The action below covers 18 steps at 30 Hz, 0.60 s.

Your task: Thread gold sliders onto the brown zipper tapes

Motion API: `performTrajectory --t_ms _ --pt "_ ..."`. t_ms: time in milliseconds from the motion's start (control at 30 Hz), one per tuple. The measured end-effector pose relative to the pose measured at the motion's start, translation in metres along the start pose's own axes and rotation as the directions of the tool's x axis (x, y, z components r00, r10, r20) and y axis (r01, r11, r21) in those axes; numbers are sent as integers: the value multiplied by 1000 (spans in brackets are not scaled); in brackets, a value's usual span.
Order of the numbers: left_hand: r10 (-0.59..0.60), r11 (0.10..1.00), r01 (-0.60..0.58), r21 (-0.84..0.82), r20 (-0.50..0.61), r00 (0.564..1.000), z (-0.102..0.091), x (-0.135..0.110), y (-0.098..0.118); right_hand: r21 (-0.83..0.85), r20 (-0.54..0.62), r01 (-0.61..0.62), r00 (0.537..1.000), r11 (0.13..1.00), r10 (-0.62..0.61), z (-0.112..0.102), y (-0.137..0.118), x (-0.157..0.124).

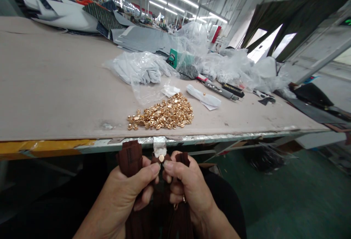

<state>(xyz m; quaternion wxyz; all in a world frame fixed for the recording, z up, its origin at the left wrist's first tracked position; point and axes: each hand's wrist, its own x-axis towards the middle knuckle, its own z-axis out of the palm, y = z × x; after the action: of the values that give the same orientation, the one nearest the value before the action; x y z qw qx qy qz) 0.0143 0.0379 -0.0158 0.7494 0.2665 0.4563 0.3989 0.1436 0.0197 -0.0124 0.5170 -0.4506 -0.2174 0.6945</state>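
Note:
My left hand (134,182) is closed on a thick bundle of brown zipper tape (131,157), its thumb and finger pinching a tape end. Thumb and fingers of my right hand (189,180) pinch the other side of the brown tape, with a folded piece (182,158) over the knuckles. Between my thumb tips a gold zipper slider (161,157) sits just below a white-wrapped tab (159,145) on the table edge. Whether the tape is inside the slider I cannot tell. Brown tape hangs below both hands, and a gold piece (176,206) hangs by my right fingers.
A pile of gold sliders (167,112) lies near the table's front edge (219,136). Behind it are a plastic bag (145,68), a white paper strip (204,97), a grey pen-like tool (219,89) and a green box (173,58). Grey fabric sheets (145,38) lie farther back.

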Motion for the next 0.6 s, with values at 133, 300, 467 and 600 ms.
performTrajectory --t_ms 133,300,467,600 --pt "3 1000 -4 -12 -22 1000 1 0 -1 -2 5 15 1000 1000 -15 0 1 1" --pt "-6 1000 6 17 15 1000 -1 2 0 -1 3 -2 1000 1000 2 0 0 1" --pt "19 1000 -19 0 -16 1000 -1 2 1 3 12 -4 1000 1000 4 1 -1 1" --pt "50 999 -50 6 -14 999 -1 2 0 31 30 3 1000 1000 -4 1 0 1"
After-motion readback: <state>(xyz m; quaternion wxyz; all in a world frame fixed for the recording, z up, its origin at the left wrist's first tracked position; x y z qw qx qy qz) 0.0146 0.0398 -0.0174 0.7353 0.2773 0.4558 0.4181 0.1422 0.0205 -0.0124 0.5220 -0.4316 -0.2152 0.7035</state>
